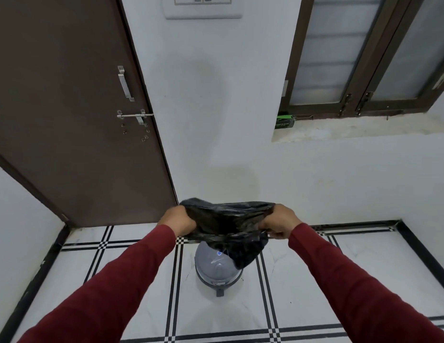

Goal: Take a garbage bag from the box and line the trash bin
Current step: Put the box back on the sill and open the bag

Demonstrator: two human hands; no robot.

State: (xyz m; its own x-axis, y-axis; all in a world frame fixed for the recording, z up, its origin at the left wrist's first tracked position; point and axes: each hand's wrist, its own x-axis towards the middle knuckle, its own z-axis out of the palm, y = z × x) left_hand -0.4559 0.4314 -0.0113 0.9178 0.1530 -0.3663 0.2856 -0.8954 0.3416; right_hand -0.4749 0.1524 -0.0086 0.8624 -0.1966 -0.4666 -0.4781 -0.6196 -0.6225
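Note:
A black garbage bag (228, 224) is stretched wide at its mouth between my two hands, above the floor. My left hand (177, 221) grips the bag's left edge and my right hand (280, 221) grips its right edge. The bag's lower end hangs down over the right part of a grey pedal trash bin (213, 268), which stands on the tiled floor directly below with its lid closed. A green garbage bag box (285, 122) lies on the left end of the window sill, far from both hands.
A brown door (79, 120) with a bolt stands at the left. The white wall is right behind the bin. A window sill (364, 127) juts out at the right under a dark-framed window. Tiled floor surrounds the bin.

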